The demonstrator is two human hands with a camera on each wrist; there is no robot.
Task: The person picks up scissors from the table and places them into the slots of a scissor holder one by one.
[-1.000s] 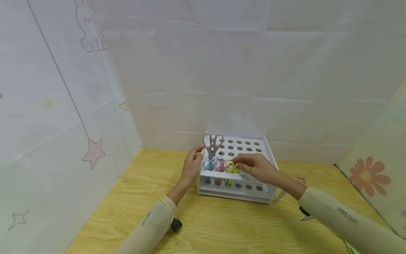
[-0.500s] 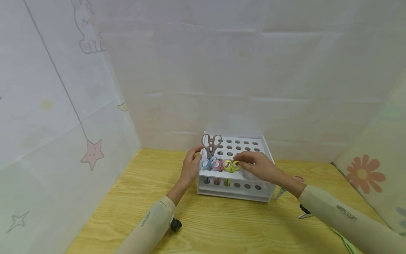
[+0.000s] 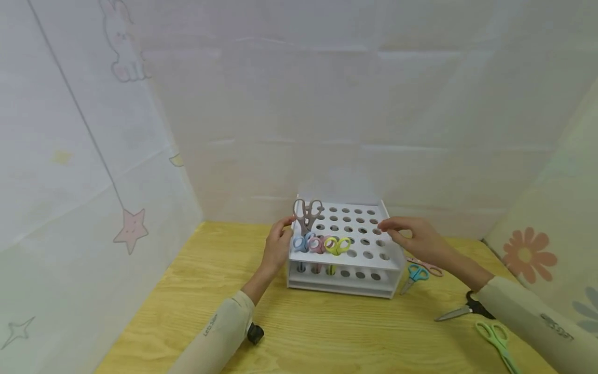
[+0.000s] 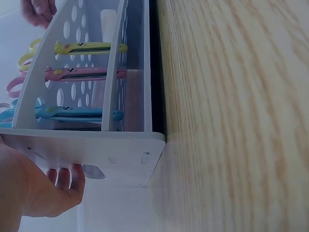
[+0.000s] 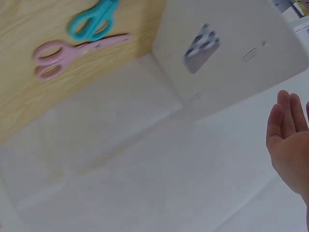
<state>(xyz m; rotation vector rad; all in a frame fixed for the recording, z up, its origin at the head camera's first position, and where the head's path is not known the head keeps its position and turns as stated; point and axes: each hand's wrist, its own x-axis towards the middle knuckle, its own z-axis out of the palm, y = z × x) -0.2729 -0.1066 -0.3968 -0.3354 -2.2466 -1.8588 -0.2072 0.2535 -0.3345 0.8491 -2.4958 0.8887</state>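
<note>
A white tiered rack (image 3: 364, 264) with rows of round holes stands on the table. Yellow-handled scissors (image 3: 337, 245), pink-handled scissors (image 3: 317, 244) and blue-handled scissors (image 3: 301, 244) hang blades down along its front row. Taller grey-brown scissors (image 3: 307, 215) stand behind them at the left. My left hand (image 3: 279, 245) rests against the rack's left side panel; in the left wrist view its fingers lie beside the cut-out there. Over the rack's right edge, my right hand (image 3: 416, 239) hovers with extended fingers, holding nothing.
Right of the rack lie teal-handled scissors (image 3: 416, 274) and pink scissors (image 5: 60, 58). Nearer on the table are black-handled scissors (image 3: 472, 306) and light green scissors (image 3: 496, 337), the black ones partly under the right sleeve. A pale printed cloth (image 3: 327, 104) surrounds the table.
My right hand has let go of the yellow-handled scissors, which stay in the rack's front row, and has moved right. The left hand stays at the rack's side. More scissors show at the right.
</note>
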